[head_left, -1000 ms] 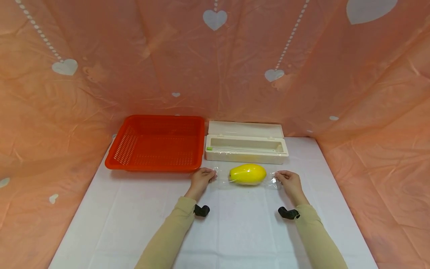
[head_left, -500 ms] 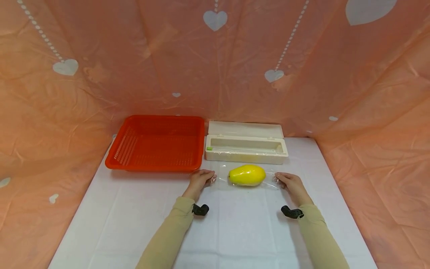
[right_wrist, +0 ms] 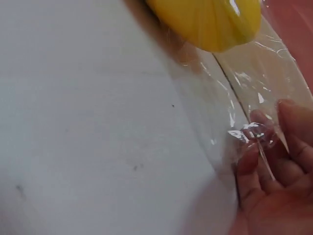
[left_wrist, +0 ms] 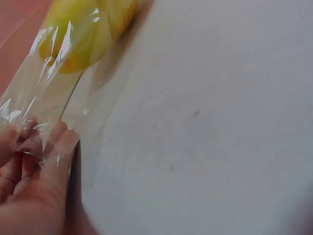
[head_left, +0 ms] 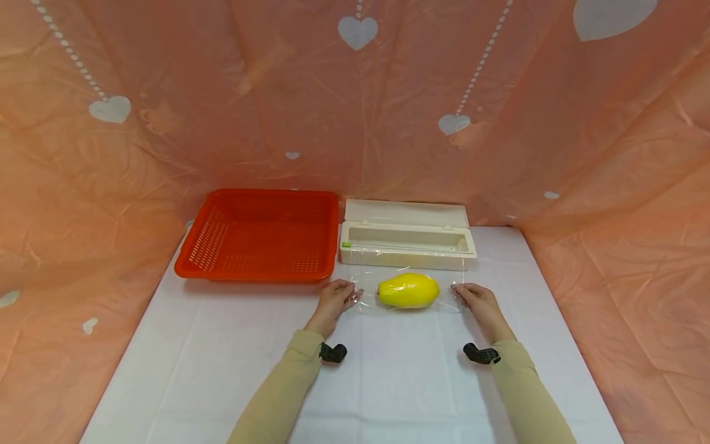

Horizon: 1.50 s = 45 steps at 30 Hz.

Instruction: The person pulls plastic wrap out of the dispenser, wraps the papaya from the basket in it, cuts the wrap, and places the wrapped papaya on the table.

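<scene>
A yellow papaya (head_left: 408, 290) lies on its side at mid-table, with clear cling film (left_wrist: 29, 98) drawn over it. At the papaya's left, my left hand (head_left: 330, 303) pinches one end of the film between thumb and fingers. My right hand (head_left: 484, 306) pinches the opposite end, where the plastic is bunched into shiny creases. Both hands stay a short way from the fruit, palms turned partly up in the wrist views. The film's far edge overlaps the front of the white cling film box (head_left: 407, 261) in the head view.
The box's hinged lid (head_left: 406, 213) stands raised behind it, and a small green slider (head_left: 346, 245) sits at the left of its front edge. Left of it is a red plastic basket (head_left: 255, 271). An orange curtain (head_left: 355, 123) hangs behind the white tablecloth (head_left: 388, 388).
Both hands have made only small shifts, each keeping its end of the film. The film's far edge reaches higher over the box front than half a second ago. The papaya sits slightly nearer me.
</scene>
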Tool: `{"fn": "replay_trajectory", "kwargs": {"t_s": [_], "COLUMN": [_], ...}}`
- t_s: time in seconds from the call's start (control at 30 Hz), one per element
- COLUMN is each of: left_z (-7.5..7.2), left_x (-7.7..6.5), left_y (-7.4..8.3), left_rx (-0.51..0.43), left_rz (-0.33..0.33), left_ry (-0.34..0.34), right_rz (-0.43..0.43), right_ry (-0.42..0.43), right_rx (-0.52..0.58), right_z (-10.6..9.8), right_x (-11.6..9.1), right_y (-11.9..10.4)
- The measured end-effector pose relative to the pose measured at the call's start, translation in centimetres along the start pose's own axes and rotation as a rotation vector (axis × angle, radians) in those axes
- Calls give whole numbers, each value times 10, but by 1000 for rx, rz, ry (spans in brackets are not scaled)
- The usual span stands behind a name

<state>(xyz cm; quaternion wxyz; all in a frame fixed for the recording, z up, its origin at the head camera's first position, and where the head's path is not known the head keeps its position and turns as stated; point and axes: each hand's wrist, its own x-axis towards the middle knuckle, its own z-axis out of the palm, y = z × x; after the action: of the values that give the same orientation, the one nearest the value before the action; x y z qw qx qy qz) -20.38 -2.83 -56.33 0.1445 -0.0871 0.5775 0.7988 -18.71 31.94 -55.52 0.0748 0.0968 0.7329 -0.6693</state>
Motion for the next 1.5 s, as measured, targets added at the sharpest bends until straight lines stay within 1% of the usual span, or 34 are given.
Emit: {"fn": "replay_trajectory", "kwargs": {"t_s": [0.1, 0.2, 0.3, 0.4, 0.5, 0.57, 0.7, 0.77, 0.8, 0.87, 0.93, 0.97, 1.0, 1.03, 1.07, 1.1, 1.2, 1.23, 1.3, 1.43, 1.5], "left_z": [4, 8, 9, 9, 7, 7, 7, 6, 6, 6, 5, 5, 5, 5, 4, 4, 4, 4, 3, 2, 1], "left_x": [-2, -3, -4, -3, -2, -1, 0, 0, 0, 0, 0, -1, -1, -1, -1, -1, 0, 0, -1, -1, -2], "left_y": [-3, -4, -4, -4, -5, -5, -5, -5, -4, -3, -2, -2, -2, -1, -1, -1, -1, 0, 0, 1, 1], "left_rx": [-36, -67, -62, -49, -59, -68, -68, -47, -32, -13, -2, 3, -2, -9, -10, -14, -10, -7, -6, -7, -1], "left_rz": [18, 20, 14, -15, -47, -63, -71, -74, -71, -78, -85, -87, -93, -101, -105, -108, -111, -112, -111, -119, -122], "left_ry": [-59, -83, -65, -20, 8, 12, 9, 16, 17, 22, 25, 24, 22, 22, 23, 23, 24, 26, 25, 11, 0], "right_rz": [-54, -66, -46, 8, 69, 106, 125, 82, 41, -90, -259, -335, -420, -486, -529, -559, -591, -586, -577, -519, -492], "right_ry": [-50, -76, -38, 26, 36, 28, 20, 39, 67, 146, 245, 280, 266, 253, 222, 176, 26, 18, -35, -77, -91], "right_rx": [54, 127, 153, 147, 151, 154, 165, 126, 110, 61, 23, 23, 53, 51, 53, 32, -57, -126, -177, -214, -229], "right_z": [1, 3, 3, 3, 2, 2, 0, -1, -2, -3, -4, -3, -5, -4, -2, 0, 11, 18, 27, 39, 41], "right_x": [-1, -3, -3, -2, -1, 0, -1, -3, -4, -7, -11, -14, -13, -15, -18, -21, -29, -35, -38, -37, -32], "right_y": [3, 5, 5, 4, 3, 1, -1, -2, -3, -6, -10, -12, -9, -9, -12, -14, -19, -27, -34, -44, -44]}}
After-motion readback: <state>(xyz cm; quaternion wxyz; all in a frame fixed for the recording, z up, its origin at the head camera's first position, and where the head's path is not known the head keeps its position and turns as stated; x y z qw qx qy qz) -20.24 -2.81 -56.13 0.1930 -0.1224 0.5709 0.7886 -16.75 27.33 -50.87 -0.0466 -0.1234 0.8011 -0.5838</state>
